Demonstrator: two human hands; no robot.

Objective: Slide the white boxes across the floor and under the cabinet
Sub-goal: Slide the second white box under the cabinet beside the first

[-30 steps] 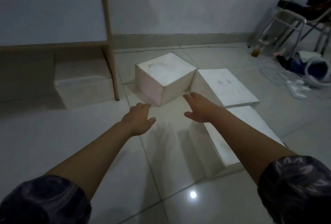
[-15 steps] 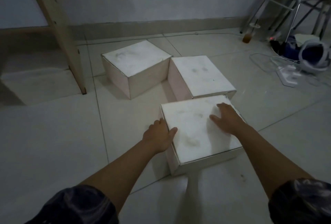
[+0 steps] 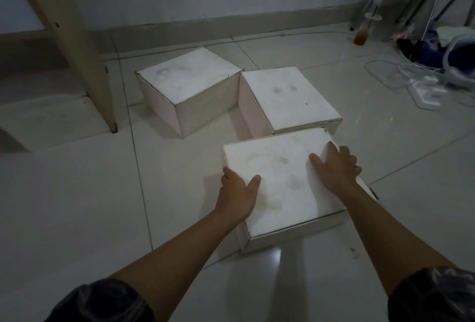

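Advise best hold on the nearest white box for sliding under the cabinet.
Probably its left and right top edges, from the near side, where the left hand and right hand sit. The box is low, wide and flat on the floor, so flanking it steers the push.

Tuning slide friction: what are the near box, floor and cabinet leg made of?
Near white box: likely matte cardboard, folded edges, smudged top. Floor: glossy tile, grout lines, light glare. Cabinet leg: pale wood or laminate, peg holes.

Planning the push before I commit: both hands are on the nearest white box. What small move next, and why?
Probably slide the nearest white box leftward: left hand and right hand grip its sides, and bare tiles lead under the cabinet.
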